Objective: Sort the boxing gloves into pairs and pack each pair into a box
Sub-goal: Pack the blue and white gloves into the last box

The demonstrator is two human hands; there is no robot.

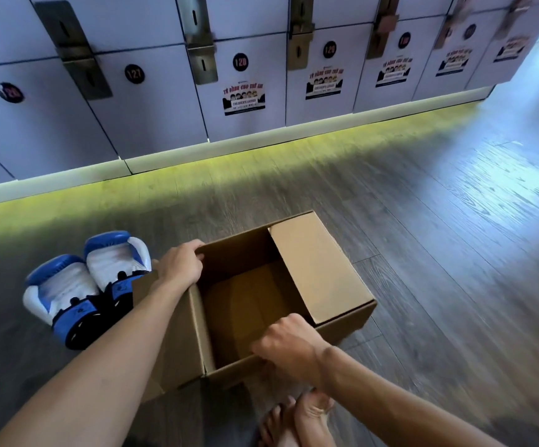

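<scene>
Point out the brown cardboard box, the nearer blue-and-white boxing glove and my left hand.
Brown cardboard box (319,269): head view, right flap.
Nearer blue-and-white boxing glove (64,291): head view, white middle panel.
Left hand (181,266): head view, back of hand.

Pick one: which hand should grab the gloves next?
Left, probably. The left hand grips the box edge right beside the blue-and-white gloves; the right hand holds the near edge, farther from them.
</scene>
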